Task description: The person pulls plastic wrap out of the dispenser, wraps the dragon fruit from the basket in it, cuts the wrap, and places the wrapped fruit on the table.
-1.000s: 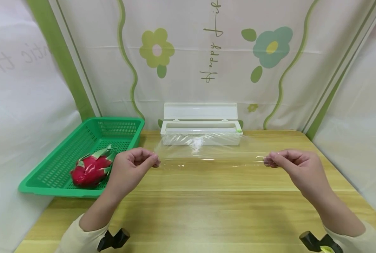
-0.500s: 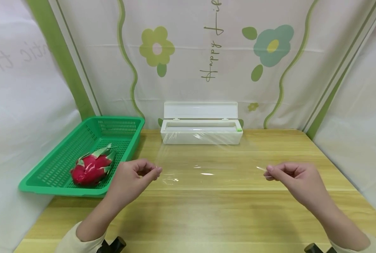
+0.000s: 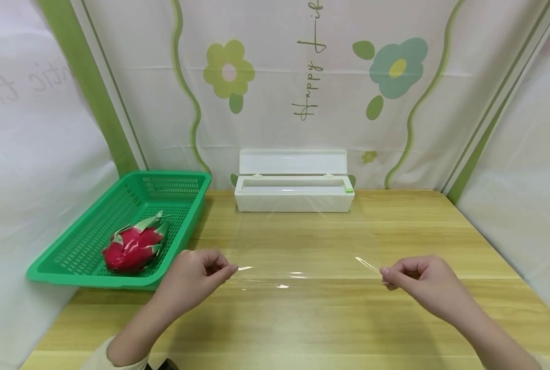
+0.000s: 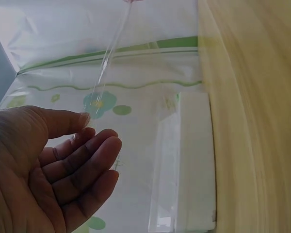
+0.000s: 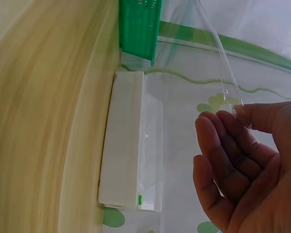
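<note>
A sheet of clear cling film (image 3: 298,275) stretches from a white dispenser box (image 3: 295,202) at the back of the table toward me. Its near left corner is pinched between the thumb and fingers of my left hand (image 3: 196,280). My right hand (image 3: 422,282) pinches the near right corner in the same way. The box's lid (image 3: 293,162) stands raised, with a small green piece (image 3: 349,190) at the right end of the rim. In the left wrist view the film's edge (image 4: 105,68) runs taut from the thumb; the right wrist view shows the film (image 5: 223,63) held likewise.
Left of the box stands a green plastic basket (image 3: 90,281) holding a red dragon fruit (image 3: 131,250), close to my left forearm. All sits on a wooden table (image 3: 279,329). A white curtain printed with flowers (image 3: 275,123) rises behind and at both sides.
Both hands have moved toward me and lower, drawing out more film from the box. The film lies flatter and smoother now. The box, basket and dragon fruit have stayed put.
</note>
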Demonstrator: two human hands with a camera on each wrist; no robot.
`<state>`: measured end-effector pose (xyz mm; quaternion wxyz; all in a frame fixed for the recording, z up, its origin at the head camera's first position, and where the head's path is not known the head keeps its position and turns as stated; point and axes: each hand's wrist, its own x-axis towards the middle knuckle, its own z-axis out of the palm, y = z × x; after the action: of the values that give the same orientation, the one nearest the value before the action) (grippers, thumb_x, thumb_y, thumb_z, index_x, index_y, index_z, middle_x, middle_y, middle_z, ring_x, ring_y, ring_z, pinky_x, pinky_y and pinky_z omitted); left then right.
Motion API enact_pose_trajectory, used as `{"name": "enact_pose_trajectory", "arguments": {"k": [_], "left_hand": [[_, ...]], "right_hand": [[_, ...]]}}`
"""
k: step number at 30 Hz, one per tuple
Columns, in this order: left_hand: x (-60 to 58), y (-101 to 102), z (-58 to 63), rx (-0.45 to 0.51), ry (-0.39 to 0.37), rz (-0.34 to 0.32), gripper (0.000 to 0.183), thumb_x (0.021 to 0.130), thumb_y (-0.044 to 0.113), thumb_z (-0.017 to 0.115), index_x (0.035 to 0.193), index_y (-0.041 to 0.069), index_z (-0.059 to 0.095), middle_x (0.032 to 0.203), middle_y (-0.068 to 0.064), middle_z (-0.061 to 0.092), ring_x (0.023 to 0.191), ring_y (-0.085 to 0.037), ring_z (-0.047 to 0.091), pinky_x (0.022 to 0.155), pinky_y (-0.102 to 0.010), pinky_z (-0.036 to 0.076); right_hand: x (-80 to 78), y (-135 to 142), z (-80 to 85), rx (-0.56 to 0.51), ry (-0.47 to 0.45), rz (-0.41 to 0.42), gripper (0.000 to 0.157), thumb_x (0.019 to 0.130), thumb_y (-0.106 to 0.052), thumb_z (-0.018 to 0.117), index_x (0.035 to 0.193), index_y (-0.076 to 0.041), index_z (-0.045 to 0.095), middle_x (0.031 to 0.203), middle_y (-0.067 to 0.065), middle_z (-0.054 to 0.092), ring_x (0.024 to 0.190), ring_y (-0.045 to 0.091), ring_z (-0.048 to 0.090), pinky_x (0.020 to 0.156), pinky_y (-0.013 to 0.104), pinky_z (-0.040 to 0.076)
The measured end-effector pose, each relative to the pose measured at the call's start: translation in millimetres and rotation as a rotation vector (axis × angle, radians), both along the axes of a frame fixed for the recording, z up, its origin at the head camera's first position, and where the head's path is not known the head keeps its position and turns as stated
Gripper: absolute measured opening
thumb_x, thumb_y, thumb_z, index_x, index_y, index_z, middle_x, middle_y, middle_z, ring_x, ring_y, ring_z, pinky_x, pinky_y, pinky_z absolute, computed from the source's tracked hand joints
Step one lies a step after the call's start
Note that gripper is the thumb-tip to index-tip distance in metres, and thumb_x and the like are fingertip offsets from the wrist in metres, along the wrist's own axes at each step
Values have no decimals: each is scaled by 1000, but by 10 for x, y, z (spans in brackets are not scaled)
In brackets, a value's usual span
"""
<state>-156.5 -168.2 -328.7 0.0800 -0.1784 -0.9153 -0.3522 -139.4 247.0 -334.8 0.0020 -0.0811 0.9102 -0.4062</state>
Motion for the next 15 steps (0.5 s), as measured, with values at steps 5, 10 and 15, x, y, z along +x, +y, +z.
{"name": "enact_pose_trajectory", "arguments": {"k": [5,10,15], "left_hand": [[-11,15,-66,-80,-33,3,21,88,30,74,70,21,66,61,15,55,56,-6,47,51,-24,43],[-42,35,-204,-196,-8,-10,26,86,27,75,65,24,61,57,17,50,53,-3,44,50,-23,40],[-87,34,-372,-303,53,-54,30,84,25,76,62,24,56,54,18,45,49,0,39,48,-22,37]], "right_hand": [[12,-13,-87,97,-11,46,28,94,-36,65,71,-20,68,75,-9,66,67,9,57,59,26,47],[-3,-38,-202,164,-30,119,31,92,-39,66,67,-20,63,60,-12,50,51,4,34,45,23,33],[-41,-70,-324,255,-21,146,35,91,-41,67,63,-20,59,53,-14,39,47,2,31,45,22,31]]}}
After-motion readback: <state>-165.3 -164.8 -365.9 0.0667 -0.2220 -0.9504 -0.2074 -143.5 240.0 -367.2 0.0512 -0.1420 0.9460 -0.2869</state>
